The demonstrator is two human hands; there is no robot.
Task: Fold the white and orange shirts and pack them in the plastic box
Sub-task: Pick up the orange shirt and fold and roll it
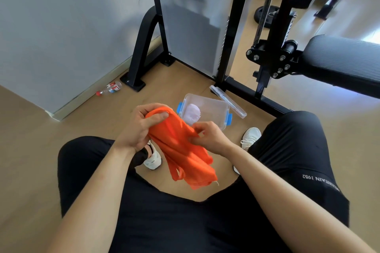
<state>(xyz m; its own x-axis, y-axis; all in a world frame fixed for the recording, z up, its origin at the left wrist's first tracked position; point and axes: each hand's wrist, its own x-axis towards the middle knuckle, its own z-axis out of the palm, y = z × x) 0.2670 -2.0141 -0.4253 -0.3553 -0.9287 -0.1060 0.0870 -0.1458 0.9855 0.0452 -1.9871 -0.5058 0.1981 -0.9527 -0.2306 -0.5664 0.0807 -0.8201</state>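
Between the person's knees, at the centre of the frame, the orange shirt (181, 150) hangs bunched and crumpled in the air above the wooden floor (30, 129). The left hand (141, 127) grips its upper end, fingers curled over the gathered fabric and the thumb pressed on top. The right hand (207, 135) pinches the cloth at mid-length, fingertips closed on a fold along its right edge. The shirt's loose lower end dangles toward the lower centre, with a strap loop and a frayed thread showing.

Just above the hands in the frame, the clear plastic box (218, 109) with blue clips stands open on the floor. The white shirt (192, 114) lies inside it as a rolled bundle toward the box's left end. The box's clear lid (227, 100) rests tilted, just beside the box's upper right edge.

Two white sneakers show on the floor, one (153, 158) under the left wrist and one (250, 135) right of the right hand. A plastic water bottle (109, 88) with a red cap lies by the wall at the left. A black gym machine frame (141, 47) rises in the upper centre, and a padded black bench (339, 61) reaches in from the right.
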